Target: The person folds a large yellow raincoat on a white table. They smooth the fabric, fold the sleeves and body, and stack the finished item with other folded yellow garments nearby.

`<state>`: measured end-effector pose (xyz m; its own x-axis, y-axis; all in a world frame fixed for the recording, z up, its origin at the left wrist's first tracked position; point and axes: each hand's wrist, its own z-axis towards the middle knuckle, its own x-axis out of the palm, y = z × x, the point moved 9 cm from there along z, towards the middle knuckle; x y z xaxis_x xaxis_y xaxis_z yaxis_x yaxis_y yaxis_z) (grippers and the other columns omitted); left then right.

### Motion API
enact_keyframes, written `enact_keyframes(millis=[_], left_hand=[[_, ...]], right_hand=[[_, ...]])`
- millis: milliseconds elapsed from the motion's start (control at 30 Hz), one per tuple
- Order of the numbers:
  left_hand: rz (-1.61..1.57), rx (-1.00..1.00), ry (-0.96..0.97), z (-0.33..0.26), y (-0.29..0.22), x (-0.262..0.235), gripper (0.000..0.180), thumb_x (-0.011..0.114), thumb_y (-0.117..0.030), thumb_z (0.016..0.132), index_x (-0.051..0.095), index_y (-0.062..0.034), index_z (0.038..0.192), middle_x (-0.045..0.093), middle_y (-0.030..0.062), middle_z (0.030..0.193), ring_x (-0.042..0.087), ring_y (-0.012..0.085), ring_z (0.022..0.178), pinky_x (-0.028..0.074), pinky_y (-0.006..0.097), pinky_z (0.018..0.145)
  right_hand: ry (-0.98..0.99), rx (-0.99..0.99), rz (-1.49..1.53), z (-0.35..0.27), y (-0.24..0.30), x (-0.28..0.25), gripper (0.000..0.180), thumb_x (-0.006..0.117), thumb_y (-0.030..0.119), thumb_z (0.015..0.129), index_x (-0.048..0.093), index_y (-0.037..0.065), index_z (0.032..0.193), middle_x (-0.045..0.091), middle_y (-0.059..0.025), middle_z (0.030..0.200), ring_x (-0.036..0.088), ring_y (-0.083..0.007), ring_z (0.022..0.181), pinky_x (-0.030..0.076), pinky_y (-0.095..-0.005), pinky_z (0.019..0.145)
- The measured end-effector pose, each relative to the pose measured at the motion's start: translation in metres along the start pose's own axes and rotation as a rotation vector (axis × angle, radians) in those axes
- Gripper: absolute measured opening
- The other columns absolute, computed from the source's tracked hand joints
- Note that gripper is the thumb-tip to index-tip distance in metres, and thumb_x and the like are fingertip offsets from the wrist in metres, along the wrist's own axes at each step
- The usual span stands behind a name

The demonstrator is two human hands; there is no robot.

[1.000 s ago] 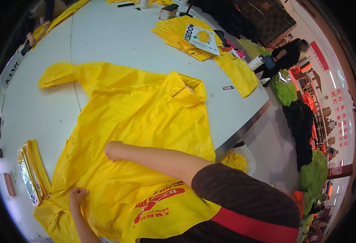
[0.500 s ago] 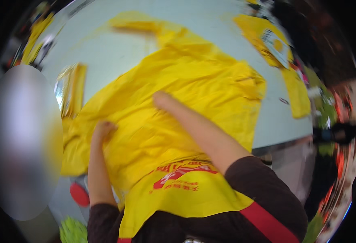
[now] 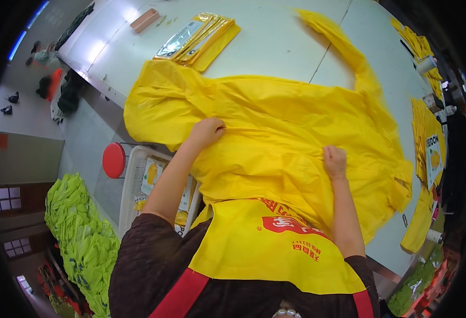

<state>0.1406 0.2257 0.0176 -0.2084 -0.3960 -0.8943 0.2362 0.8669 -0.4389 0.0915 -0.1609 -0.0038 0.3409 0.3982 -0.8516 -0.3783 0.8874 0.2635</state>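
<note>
Both hands have shifted apart since a moment ago: the left hand now pinches a fold, the right hand grips bunched fabric of the thin yellow plastic raincoat spread across the white table, suggesting folding underway.

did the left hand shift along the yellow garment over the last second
Yes. The left hand went from the garment's hem by the person's body further up onto it, toward the packets.
</note>
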Motion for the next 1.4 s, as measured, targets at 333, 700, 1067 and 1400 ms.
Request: enact_keyframes(millis=[333,700,1067,1400], left_hand=[[-0.477,-0.193,-0.065,-0.046,-0.019,0.008,0.019,0.063,-0.016,0.079,0.062,0.0022,0.083,0.058,0.0119,0.067,0.052,0.0200,0.057,0.042,0.027,0.055],[-0.425,0.138,-0.111,-0.027,-0.042,-0.009,0.020,0.066,-0.016,0.078,0.063,0.0035,0.083,0.062,0.0148,0.071,0.060,0.0184,0.064,0.045,0.028,0.058],[-0.527,-0.583,-0.144,-0.027,0.038,0.021,0.036,0.060,-0.029,0.084,0.059,0.0053,0.072,0.054,0.0067,0.058,0.045,0.0096,0.055,0.038,0.027,0.052],[-1.437,-0.640,-0.101,-0.018,0.035,0.066,0.021,0.059,-0.014,0.084,0.058,0.0016,0.099,0.064,0.0063,0.088,0.060,0.0123,0.074,0.048,0.024,0.067]], right_hand=[[0.074,0.134,-0.050,0.017,-0.028,-0.044,0.011,0.060,0.016,0.079,0.057,0.005,0.078,0.059,-0.0095,0.072,0.054,-0.0287,0.071,0.041,-0.0393,0.065],[0.492,0.295,0.821,0.116,0.197,0.115,0.021,0.057,0.014,0.081,0.058,0.000,0.096,0.061,-0.0147,0.090,0.054,-0.0324,0.093,0.045,-0.0382,0.076],[0.837,0.142,0.993,0.101,0.229,0.128,0.016,0.054,0.016,0.083,0.062,0.003,0.088,0.063,-0.0127,0.090,0.058,-0.0327,0.084,0.046,-0.0390,0.073],[0.411,0.102,0.556,0.093,0.217,0.113,0.012,0.059,0.019,0.080,0.062,0.007,0.083,0.060,-0.0111,0.080,0.055,-0.0294,0.082,0.045,-0.0385,0.070]])
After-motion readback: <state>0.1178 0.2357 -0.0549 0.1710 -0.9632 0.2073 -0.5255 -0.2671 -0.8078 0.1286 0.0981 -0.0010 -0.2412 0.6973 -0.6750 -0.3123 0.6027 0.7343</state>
